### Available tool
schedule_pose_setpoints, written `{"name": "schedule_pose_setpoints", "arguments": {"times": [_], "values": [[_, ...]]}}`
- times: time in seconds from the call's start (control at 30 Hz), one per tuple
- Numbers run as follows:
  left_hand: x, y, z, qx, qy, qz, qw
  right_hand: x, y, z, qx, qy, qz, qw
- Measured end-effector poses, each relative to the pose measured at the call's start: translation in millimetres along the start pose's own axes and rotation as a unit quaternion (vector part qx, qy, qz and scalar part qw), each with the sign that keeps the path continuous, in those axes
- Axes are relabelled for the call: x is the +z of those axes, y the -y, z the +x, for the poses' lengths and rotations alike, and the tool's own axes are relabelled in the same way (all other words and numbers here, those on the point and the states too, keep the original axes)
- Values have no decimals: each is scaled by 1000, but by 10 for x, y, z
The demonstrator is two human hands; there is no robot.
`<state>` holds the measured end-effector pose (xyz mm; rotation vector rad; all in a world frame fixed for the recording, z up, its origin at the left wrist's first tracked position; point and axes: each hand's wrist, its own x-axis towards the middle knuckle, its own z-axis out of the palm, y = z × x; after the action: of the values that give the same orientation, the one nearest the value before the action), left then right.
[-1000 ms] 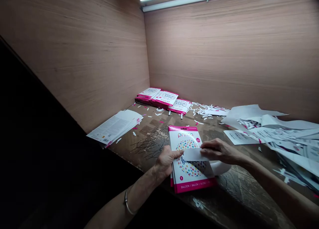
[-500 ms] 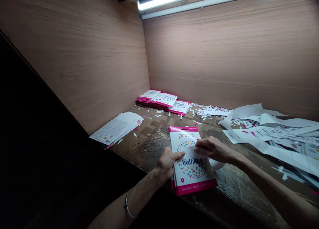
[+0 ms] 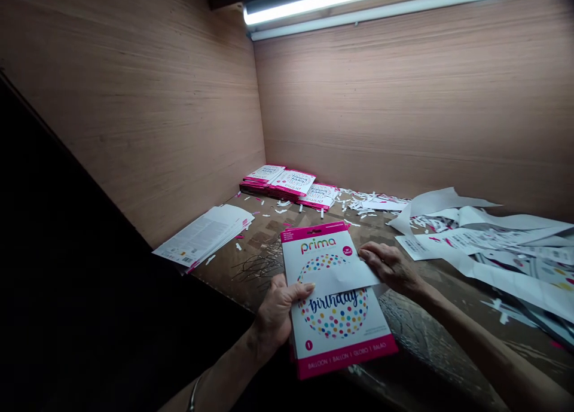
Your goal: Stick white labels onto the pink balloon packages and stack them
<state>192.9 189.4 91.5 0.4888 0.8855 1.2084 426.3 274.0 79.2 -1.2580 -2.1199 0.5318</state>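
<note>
My left hand (image 3: 278,310) is closed on the left edge of a small stack of balloon packets (image 3: 338,325), white with pink bands and a dotted "birthday" print. Its thumb presses one end of a white paper strip (image 3: 344,278) against the front packet. Across the front the strip runs to the right edge, where my right hand (image 3: 391,268) pinches it with bent fingers. Part of the strip shows past that edge, behind the packets. The stack is tilted toward me above the table's front edge, and its back is hidden.
More balloon packets (image 3: 293,182) are piled in the back corner. White printed cards (image 3: 201,235) lie fanned out at the left edge. Thin dark wires (image 3: 255,265) rest behind my left hand. Long paper strips (image 3: 452,244) and scraps (image 3: 368,201) cover the right and back.
The packets have come closer and slightly left. My right hand has slid from the middle of the front to the right edge, and the strip now stretches across the front.
</note>
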Motion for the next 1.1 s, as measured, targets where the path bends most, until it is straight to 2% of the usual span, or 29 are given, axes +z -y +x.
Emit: {"name": "schedule_pose_setpoints", "arguments": {"times": [0.17,0.27,0.43,0.57,0.73,0.87,0.93,1.03,1.1], "values": [[3,-7,-74,-19,-36,-33,999,189,52,-18,22,-45,39,998],[-11,-5,-87,-20,-39,-49,998,259,160,-17,37,-43,89,994],[-29,8,-96,-20,-3,-60,998,363,398,-73,71,-38,182,980],[-33,8,-100,-21,17,-68,997,441,423,-190,124,-66,266,954],[-85,-56,-73,1,-2,-28,1000,366,203,-313,100,-72,164,979],[-99,-64,-84,-40,35,-19,998,291,56,-312,69,-79,84,991],[-89,-50,-100,-47,40,-17,998,297,47,-300,64,-72,82,992],[-58,-21,-122,-58,16,-33,998,362,122,-306,73,-58,110,990],[-22,11,-130,-64,8,-54,996,435,210,-321,80,-53,161,982]]}}
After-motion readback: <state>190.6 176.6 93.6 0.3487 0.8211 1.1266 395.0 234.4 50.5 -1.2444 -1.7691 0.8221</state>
